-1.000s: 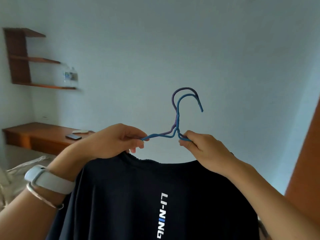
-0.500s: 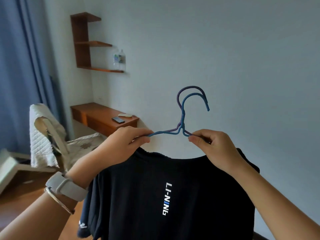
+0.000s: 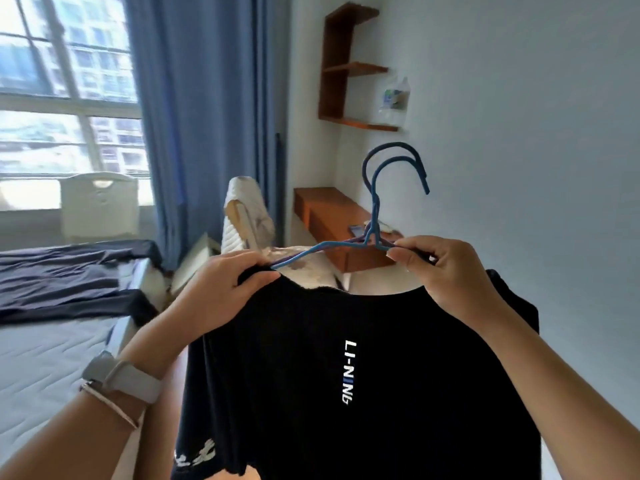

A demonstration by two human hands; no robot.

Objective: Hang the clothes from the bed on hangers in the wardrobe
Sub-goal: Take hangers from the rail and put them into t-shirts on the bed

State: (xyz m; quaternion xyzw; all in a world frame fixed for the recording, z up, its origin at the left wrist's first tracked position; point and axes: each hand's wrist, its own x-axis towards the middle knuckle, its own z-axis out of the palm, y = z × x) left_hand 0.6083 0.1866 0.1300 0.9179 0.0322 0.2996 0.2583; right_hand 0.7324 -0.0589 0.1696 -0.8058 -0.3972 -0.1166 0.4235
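The black shirt (image 3: 346,393) hangs in mid-air at the centre of the view, draped from two thin hangers (image 3: 374,206) whose hooks rise together toward one o'clock. The left hand (image 3: 221,289) has its fingers curled round the nine o'clock arm of the hangers and the shirt's shoulder. The right hand (image 3: 446,271) pinches the three o'clock arm between thumb and fingers beside the neck. Whether the shirt sits on one hanger or both cannot be told. The chief hazard, as judged, is that pairing: the twin hooks could snag on each other or on a rail, and one hanger could drop free if either pinch slackens. A second hazard is the wide collar, since the fabric could slide off the smooth wire on the three o'clock side, where the shoulder is bunched behind the wrist. The wardrobe is not in view, so the load must be carried some way, and the long hem could brush furniture. More dark clothing (image 3: 69,271) lies on the bed (image 3: 45,358) at nine o'clock, so work remains. A window (image 3: 65,81) and blue curtain (image 3: 201,116) occupy ten to eleven o'clock. A wall shelf (image 3: 346,67) holding a bottle (image 3: 394,95) is at twelve, above a wooden desk (image 3: 325,213) and beside a covered chair (image 3: 242,209).
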